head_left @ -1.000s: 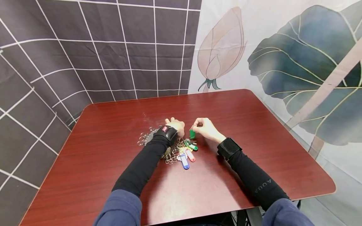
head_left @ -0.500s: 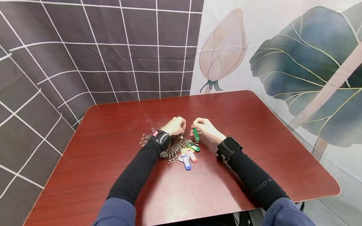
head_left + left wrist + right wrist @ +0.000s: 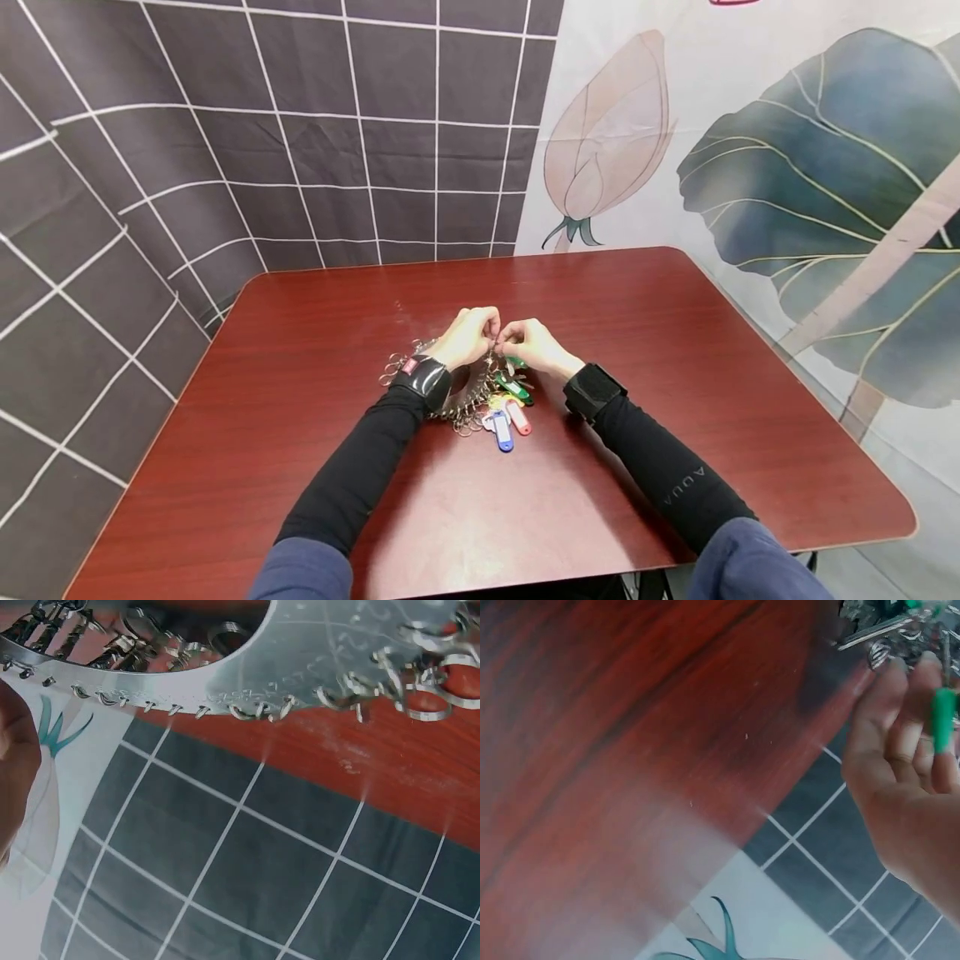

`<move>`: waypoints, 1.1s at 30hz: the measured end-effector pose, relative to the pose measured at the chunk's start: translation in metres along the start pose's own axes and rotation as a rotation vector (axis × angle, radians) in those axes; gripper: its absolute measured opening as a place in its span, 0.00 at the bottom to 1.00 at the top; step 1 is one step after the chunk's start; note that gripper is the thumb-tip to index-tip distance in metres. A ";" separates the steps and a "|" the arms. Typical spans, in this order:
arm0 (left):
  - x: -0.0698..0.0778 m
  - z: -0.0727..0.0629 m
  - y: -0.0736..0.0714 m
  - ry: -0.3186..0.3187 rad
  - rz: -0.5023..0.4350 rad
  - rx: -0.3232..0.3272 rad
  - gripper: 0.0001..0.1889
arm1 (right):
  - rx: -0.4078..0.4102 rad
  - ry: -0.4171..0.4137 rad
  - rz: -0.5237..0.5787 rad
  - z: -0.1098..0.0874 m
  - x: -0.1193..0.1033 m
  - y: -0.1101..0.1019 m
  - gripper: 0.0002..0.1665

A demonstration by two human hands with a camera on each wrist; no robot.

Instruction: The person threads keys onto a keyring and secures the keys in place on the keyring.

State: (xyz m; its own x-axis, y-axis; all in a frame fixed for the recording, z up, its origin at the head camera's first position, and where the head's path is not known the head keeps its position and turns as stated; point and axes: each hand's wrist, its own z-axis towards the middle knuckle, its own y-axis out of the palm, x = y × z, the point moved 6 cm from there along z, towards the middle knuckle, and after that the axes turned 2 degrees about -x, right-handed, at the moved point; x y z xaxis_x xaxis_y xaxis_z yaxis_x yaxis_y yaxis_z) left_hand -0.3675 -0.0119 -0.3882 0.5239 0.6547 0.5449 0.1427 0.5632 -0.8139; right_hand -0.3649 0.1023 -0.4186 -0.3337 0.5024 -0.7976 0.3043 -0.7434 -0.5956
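In the head view my left hand grips the edge of a ring-shaped metal plate with its fingers curled. The left wrist view shows that plate close up and tilted, with many small split rings along its rim. My right hand meets the left at the plate's far right side. Its thumb and fingers pinch a split ring, from which a green key tag hangs. The fingertips hide where the rings meet. Below the hands lie a second green tag, a red tag and a blue tag.
The plate and tags are near the middle of a reddish-brown table with rounded corners. A dark gridded cloth hangs behind and to the left; a white floral cloth hangs at the right.
My left hand has drawn its spread fingers into a grip and lifted the plate's edge. The right hand has brought the green tag leftward, and the hands now meet. The head view has shifted slightly.
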 end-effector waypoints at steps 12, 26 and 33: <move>-0.004 -0.009 -0.015 -0.062 -0.056 0.082 0.03 | 0.104 -0.087 0.044 0.003 -0.017 -0.009 0.05; 0.005 -0.020 -0.016 0.056 0.129 0.121 0.04 | 0.070 -0.060 0.210 -0.003 -0.017 -0.008 0.09; 0.010 -0.019 -0.014 0.121 0.150 0.113 0.03 | 0.030 -0.006 0.227 -0.002 -0.020 -0.012 0.10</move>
State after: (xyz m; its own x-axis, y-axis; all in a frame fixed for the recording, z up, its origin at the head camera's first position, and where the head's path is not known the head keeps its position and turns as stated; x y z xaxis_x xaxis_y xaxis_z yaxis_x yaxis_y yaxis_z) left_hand -0.3484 -0.0234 -0.3753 0.6305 0.6738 0.3854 -0.0362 0.5215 -0.8525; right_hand -0.3604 0.1018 -0.3960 -0.2648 0.3185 -0.9102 0.3456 -0.8498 -0.3979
